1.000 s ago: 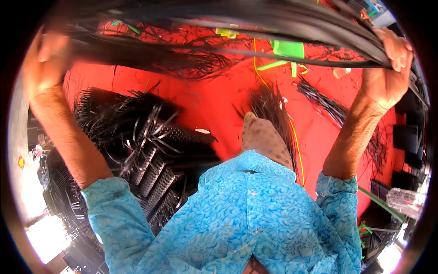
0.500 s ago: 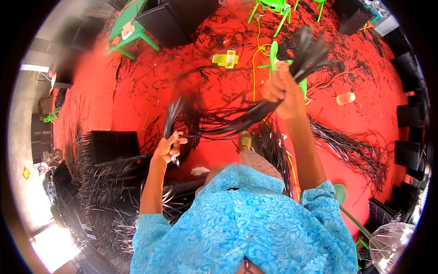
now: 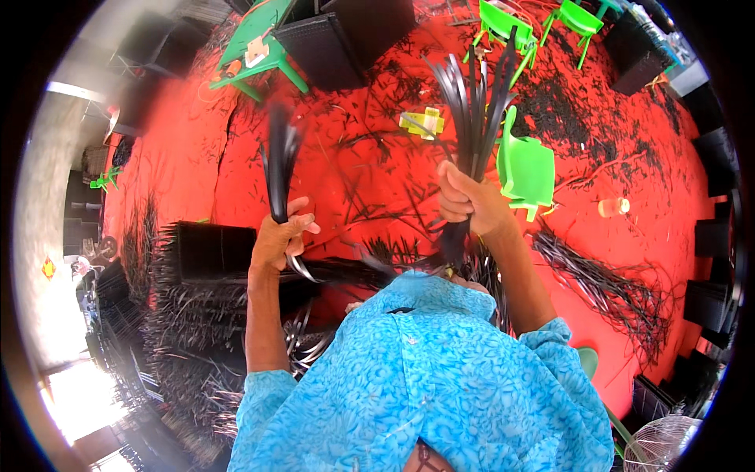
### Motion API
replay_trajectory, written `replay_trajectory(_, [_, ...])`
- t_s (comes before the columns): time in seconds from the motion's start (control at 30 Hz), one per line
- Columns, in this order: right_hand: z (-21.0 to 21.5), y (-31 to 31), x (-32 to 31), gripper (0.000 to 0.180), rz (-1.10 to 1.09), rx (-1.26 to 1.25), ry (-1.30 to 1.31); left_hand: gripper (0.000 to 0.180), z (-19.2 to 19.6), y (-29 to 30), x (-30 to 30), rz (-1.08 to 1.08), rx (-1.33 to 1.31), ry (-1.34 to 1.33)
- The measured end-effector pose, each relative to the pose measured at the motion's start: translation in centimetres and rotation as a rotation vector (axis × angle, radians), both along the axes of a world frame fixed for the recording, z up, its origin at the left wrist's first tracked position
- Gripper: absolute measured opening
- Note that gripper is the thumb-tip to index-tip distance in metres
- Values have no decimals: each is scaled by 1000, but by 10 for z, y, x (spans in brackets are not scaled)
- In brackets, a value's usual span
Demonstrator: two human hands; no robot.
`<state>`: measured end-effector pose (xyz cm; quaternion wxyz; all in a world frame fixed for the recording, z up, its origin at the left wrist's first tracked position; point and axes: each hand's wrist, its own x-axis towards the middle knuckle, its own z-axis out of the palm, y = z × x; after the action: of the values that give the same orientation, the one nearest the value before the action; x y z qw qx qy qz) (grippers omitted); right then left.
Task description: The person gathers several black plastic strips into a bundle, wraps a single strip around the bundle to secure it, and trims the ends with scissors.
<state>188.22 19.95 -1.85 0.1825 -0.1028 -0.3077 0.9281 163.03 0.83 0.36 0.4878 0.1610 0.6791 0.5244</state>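
Note:
My left hand [image 3: 285, 237] is closed round a bundle of flat black strips, whose blurred upper ends [image 3: 281, 157] stick up above the fist. A second fistful of black strips [image 3: 476, 102] fans upward out of my right hand [image 3: 473, 200], which grips it firmly. Below the right fist the strips hang down toward my blue shirt. Dark strips [image 3: 346, 270] also stretch low between the two hands; whether both bundles are one length I cannot tell. Left of my left forearm stands a black woven panel [image 3: 216, 253] with many loose strip ends bristling around it.
A heap of black strips [image 3: 609, 291] lies right on the red floor [image 3: 354, 177]. Beyond my right hand is a bright green chair [image 3: 525, 169]. A green table [image 3: 263, 47] and black woven boxes [image 3: 322, 51] stand at the far left. An orange-capped jar [image 3: 613, 207] lies right.
The strips that arched between my hands now hang low. My right hand has come down and slightly left, its strips pointing straighter up. My left hand has risen slightly.

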Motion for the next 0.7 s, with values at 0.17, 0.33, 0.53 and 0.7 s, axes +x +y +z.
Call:
replay_trajectory(0.17, [6,-7,0,17,14,26,-51,12,-9,-17,-37,300,197,13])
replay_trajectory(0.33, [2,-23,-13,18,68,55,-90,16,9,18,4,108,358,-166])
replay_trajectory(0.53, [4,-44,-35,18,202,40,-107,25,22,57,65,-1,370,-321])
replay_trajectory(0.7, [4,-49,-39,18,293,-6,-144,18,24,66,68,32,438,-180])
